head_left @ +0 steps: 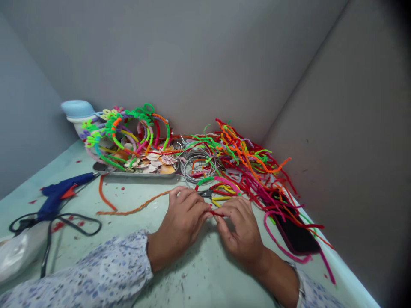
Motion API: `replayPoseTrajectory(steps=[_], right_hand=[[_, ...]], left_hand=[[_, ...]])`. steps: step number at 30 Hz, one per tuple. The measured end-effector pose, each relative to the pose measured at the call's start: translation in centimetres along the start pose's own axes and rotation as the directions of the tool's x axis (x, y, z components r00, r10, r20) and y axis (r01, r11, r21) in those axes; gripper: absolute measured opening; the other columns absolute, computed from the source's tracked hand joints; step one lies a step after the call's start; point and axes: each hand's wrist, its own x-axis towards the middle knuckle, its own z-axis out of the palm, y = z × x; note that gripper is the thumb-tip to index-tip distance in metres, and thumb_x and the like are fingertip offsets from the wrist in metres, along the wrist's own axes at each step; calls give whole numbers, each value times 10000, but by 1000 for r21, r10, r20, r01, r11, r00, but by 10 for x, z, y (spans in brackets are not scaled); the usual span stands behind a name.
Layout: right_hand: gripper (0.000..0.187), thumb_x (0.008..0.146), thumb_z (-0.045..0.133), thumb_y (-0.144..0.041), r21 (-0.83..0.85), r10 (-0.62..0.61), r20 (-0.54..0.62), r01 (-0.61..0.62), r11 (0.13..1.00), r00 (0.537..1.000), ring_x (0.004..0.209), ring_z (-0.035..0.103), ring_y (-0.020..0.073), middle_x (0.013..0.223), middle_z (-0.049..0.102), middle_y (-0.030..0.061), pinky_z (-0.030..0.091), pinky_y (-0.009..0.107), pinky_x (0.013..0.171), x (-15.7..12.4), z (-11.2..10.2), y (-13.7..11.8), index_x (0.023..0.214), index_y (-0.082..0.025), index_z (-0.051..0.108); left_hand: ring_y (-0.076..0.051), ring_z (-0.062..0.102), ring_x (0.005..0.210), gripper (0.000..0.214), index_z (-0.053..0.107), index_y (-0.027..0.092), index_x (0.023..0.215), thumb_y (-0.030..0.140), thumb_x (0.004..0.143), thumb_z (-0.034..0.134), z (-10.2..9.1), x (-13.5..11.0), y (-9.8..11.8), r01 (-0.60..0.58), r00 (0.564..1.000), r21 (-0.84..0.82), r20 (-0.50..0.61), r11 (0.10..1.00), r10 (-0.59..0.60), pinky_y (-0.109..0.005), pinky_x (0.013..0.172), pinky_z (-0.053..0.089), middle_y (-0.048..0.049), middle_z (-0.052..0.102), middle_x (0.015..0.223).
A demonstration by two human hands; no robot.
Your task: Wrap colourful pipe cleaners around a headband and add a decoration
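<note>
My left hand [181, 222] and my right hand [239, 226] meet low on the pale green table [135, 265]. Both pinch a short red pipe cleaner piece [214, 212] between their fingertips. Just beyond them lie scissors [205, 193] with yellow handles, partly hidden by my fingers. A heap of loose pipe cleaners [244, 164] in red, orange, green and pink spreads behind my right hand. A long orange pipe cleaner [128, 209] runs across the table left of my left hand.
A metal tray [135, 171] with shell-like discs and pipe-cleaner hoops stands at the back left, wire rings [194, 164] beside it. A blue glue gun [62, 192] with black cord lies left. A dark phone [295, 233] lies right. Grey walls close in behind.
</note>
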Motion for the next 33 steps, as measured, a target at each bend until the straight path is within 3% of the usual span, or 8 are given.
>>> replayPoseTrajectory(steps=[12, 20, 24, 33], right_hand=[[157, 830, 544, -78, 12, -21, -8, 21, 1000, 1000, 834, 528, 204, 837, 610, 53, 403, 409, 798, -1, -2, -1, 952, -175, 549], [158, 831, 554, -77, 31, 26, -52, -25, 999, 998, 826, 533, 201, 843, 601, 52, 412, 406, 791, -1, -2, -1, 948, -184, 545], [158, 833, 548, -82, 30, 25, -37, -24, 999, 999, 823, 533, 205, 841, 601, 53, 413, 410, 790, -1, -2, -1, 951, -187, 547], [162, 830, 547, -85, 76, 43, -24, -41, 996, 999, 828, 534, 201, 844, 597, 44, 411, 400, 789, -1, -2, -2, 948, -196, 550]], left_hand=[[-191, 472, 851, 126, 593, 178, 863, 200, 929, 487, -3, 4, 2, 56, 994, -132, 104, 990, -42, -413, 870, 301, -23, 587, 818], [-202, 490, 966, 117, 599, 202, 976, 186, 914, 501, -12, 8, 4, 57, 992, -190, 118, 980, -35, -423, 934, 298, -35, 611, 962], [-195, 493, 942, 150, 603, 195, 924, 168, 932, 455, -12, 8, 5, 69, 993, -179, 106, 981, -50, -423, 925, 298, -31, 613, 925], [-197, 469, 874, 212, 574, 175, 849, 209, 956, 395, -10, 9, 9, 141, 976, -217, 191, 966, -100, -401, 844, 325, -36, 572, 863]])
